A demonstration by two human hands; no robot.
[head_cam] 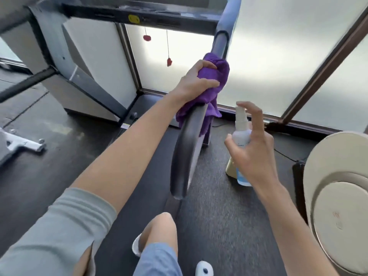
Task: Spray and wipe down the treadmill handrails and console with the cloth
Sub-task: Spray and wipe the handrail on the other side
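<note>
A purple cloth (209, 86) is wrapped around the treadmill's right handrail (187, 148), a dark curved bar running from the console down toward me. My left hand (197, 80) grips the cloth against the rail, well up from its free end. To the right of the rail, my right hand (253, 148) holds a small clear spray bottle (242, 134) with a white nozzle, the index finger resting over the top. The console (151, 14) crosses the top of the view, seen from below and blurred.
Frosted glass panels (278, 56) with brown frames stand close behind the treadmill. A round beige appliance (338, 196) sits at the right edge. The left handrail (25, 82) and a metal bracket (18, 144) lie at left. My knee and white slippers are on the belt (219, 226).
</note>
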